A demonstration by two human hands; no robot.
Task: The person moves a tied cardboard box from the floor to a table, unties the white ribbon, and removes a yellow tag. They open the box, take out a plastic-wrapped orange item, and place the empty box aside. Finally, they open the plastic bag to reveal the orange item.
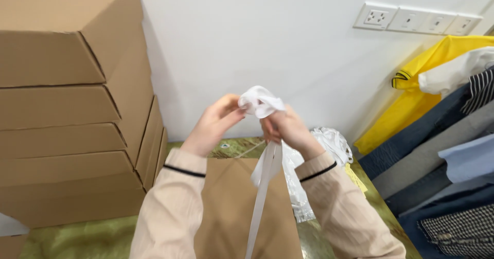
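Hands (pixel 213 124) (pixel 288 130) around white ribbon (pixel 260 103) above brown paper bag (pixel 231 207).

Boxes (pixel 67 104) stacked left, clothes (pixel 442 151) piled right, hands (pixel 252 122) between, perhaps above a paper bag (pixel 231 212).

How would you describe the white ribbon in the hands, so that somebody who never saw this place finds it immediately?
Start at the stack of cardboard boxes on the left, then move right to the two hands raised before the white wall. Left hand and right hand pinch a bunched white ribbon. Unlike the white bundle in clear plastic behind, its long flat tail hangs down over the brown paper bag.
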